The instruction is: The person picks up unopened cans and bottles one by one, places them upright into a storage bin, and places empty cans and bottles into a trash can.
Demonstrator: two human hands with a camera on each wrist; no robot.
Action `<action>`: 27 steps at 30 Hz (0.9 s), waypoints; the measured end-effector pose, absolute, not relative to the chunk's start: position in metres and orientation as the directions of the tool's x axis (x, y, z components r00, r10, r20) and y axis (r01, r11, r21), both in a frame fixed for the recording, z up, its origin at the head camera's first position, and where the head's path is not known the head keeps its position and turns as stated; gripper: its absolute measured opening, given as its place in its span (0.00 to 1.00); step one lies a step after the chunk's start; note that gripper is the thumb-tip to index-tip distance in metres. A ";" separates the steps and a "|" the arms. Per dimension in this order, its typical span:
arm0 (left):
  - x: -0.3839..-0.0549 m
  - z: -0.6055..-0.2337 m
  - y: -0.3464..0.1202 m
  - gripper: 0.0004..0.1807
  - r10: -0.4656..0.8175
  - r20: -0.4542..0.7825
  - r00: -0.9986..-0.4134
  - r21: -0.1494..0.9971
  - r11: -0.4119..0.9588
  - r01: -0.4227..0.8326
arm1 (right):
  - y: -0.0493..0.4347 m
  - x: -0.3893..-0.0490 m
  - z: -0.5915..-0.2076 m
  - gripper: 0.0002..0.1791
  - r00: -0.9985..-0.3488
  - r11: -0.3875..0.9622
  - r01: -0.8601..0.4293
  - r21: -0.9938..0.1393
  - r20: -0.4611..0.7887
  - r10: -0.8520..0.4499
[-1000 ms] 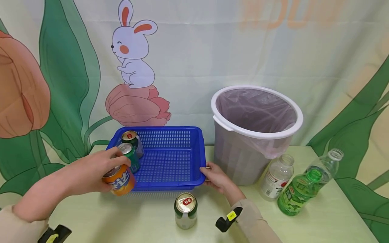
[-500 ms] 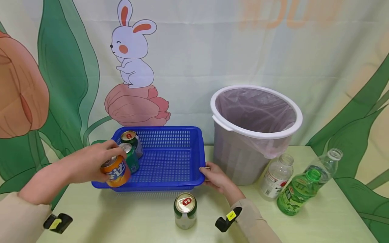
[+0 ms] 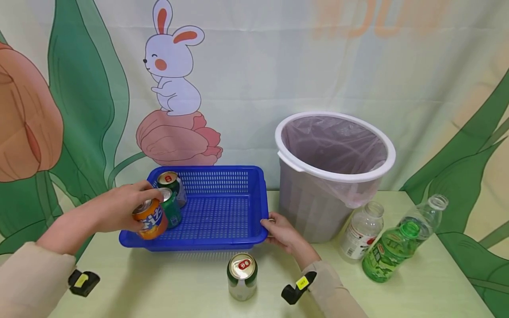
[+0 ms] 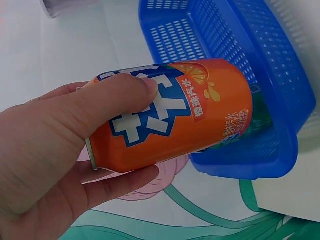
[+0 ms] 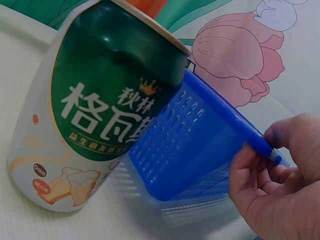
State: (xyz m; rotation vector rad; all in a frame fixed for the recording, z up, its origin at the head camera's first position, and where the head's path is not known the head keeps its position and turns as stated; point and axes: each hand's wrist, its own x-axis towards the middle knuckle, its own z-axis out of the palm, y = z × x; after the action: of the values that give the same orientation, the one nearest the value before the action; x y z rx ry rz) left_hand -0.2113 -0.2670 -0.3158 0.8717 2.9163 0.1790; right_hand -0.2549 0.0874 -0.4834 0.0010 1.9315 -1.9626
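Note:
My left hand (image 3: 126, 207) grips an orange soda can (image 3: 151, 221) near its top, just above the front left part of a blue plastic basket (image 3: 222, 240). In the left wrist view the thumb lies across the label of the orange soda can (image 4: 200, 115). Inside the basket, at its left end, stand a green can (image 3: 172, 210) and a green-and-white can (image 3: 178, 187). My right hand (image 3: 284, 232) pinches the basket's right rim between thumb and curled fingers. Another green-and-white can (image 3: 242, 278) stands upright on the table before the basket, large in the right wrist view (image 5: 100, 100).
A grey bin (image 3: 310, 207) with a white rim and a plastic liner stands right of the basket. Beyond it are a clear bottle with a white label (image 3: 359, 236), a green bottle (image 3: 387, 254) and a clear bottle (image 3: 425, 216). A printed curtain (image 3: 246, 88) hangs behind.
My left hand has lifted the orange soda can slightly and carried it a little left, over the basket's front left rim. The right hand stays on the basket's rim.

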 end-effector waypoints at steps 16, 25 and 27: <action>-0.225 -0.333 -0.272 0.33 0.515 -0.081 -0.853 0.149 0.853 0.501 | 0.088 -0.256 -0.486 0.16 -0.922 0.024 0.262 -0.965 -0.257 -0.290; -0.234 -0.346 -0.272 0.33 0.508 -0.074 -0.858 0.137 0.858 0.496 | 0.088 -0.256 -0.486 0.14 -0.925 0.014 0.263 -0.965 -0.256 -0.282; -0.236 -0.348 -0.271 0.33 0.502 -0.076 -0.862 0.137 0.861 0.489 | 0.088 -0.257 -0.486 0.14 -0.924 0.014 0.266 -0.964 -0.259 -0.281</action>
State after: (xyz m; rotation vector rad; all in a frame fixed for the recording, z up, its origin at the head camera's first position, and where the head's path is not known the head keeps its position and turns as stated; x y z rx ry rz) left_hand -0.2356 -0.2713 -0.3485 0.7813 2.9253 0.1720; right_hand -0.2566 0.0882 -0.4864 -0.0163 1.9198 -1.9683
